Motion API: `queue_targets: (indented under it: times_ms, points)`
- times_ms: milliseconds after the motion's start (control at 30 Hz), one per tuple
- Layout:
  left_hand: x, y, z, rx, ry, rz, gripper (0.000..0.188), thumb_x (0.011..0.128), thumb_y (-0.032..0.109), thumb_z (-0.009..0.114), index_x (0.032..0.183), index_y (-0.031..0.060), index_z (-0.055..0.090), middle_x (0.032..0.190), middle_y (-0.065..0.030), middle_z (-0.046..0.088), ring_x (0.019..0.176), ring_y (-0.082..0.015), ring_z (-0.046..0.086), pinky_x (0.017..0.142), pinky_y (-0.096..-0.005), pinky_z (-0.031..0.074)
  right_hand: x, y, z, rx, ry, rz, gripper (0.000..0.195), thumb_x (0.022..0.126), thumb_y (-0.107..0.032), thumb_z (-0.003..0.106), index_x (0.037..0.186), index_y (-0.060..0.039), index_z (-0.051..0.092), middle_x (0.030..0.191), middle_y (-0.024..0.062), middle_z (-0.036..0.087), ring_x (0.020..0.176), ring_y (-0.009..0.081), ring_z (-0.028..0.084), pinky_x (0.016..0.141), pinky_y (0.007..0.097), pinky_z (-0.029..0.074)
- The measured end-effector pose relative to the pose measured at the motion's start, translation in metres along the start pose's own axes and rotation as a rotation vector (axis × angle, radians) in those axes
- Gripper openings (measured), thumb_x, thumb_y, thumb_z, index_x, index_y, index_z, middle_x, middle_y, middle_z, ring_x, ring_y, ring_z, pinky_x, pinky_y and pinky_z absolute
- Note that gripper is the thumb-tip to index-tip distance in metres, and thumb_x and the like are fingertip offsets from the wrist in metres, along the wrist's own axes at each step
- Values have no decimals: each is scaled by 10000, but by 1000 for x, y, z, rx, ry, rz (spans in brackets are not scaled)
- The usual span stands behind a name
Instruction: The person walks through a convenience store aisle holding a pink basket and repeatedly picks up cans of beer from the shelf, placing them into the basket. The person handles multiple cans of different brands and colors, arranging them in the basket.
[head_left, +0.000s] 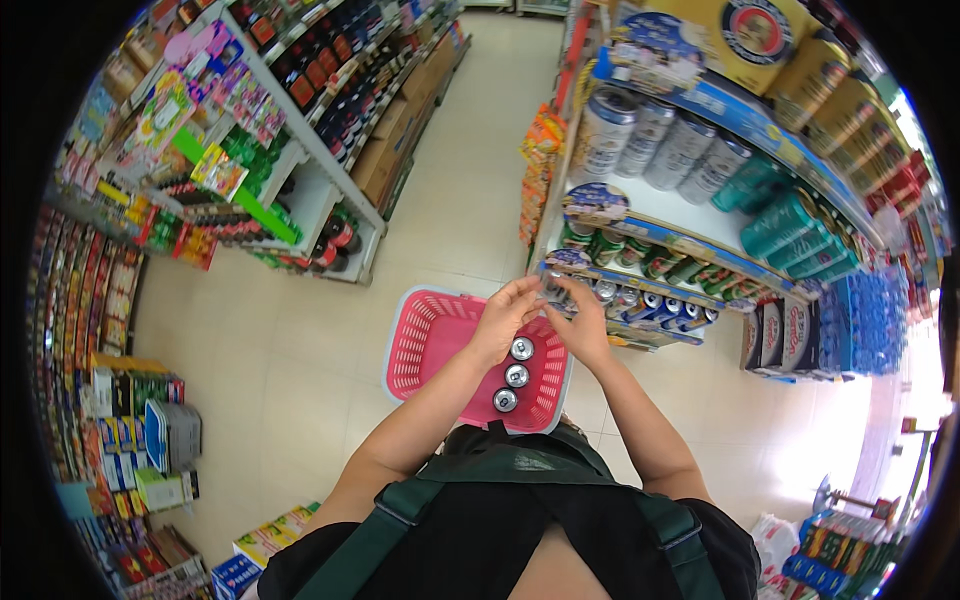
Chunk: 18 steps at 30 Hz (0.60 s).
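A pink plastic shopping basket (435, 341) with a pale rim sits low in front of me, and three drink cans (517, 375) stand in a row inside its right half. Above the basket's far right part are both of my hands. My left hand (508, 319) has its fingers bent near the shelf front. Close beside it, my right hand (581, 319) is raised with thumb and fingers apart. Something clear or silvery shows between the fingertips, in front of the lower shelf's cans; whether either hand grips it is not plain.
At the right stands a shelf unit (675, 232) of beer cans, with orange snack packets (541, 169) hanging at its side. Another shelf (367, 255) with bottles is at the upper left. Boxes (780, 337) and blue-wrapped bottles (874, 322) are at the far right; stacked goods (124, 450) line the left.
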<state>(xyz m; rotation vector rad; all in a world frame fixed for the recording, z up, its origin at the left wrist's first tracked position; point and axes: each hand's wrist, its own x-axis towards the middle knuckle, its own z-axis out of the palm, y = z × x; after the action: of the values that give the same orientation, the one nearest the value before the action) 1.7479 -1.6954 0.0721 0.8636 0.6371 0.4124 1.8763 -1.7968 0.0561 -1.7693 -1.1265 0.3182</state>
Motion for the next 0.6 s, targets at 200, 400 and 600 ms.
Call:
queue_targets:
  times_ms: [200,400,600]
  points:
    - [7,8,72,45,-183,67,384,979,162,560,1323,11,484,1284,-88,560,1088,-161,594,949,-293,475,1,-6,-84,-3,229,37,439,809,-69,721,1225,-45,583,1242,97,594,1106,189,582,894,313,479]
    - [29,14,155,136,-295,119,374,982,171,557,1316,14,491,1280,-81,566,1128,-173,581,955,-299,467,15,5,-168,100,525,45,444,832,-95,710,1238,-39,541,1212,99,547,1084,222,572,906,339,468]
    - [65,8,242,255,-384,179,426,992,181,533,1370,5,446,1374,-92,494,1213,-194,530,1018,-329,431,36,29,-242,109,692,78,583,834,-106,715,1347,-62,441,1341,111,430,1172,253,516,932,377,460]
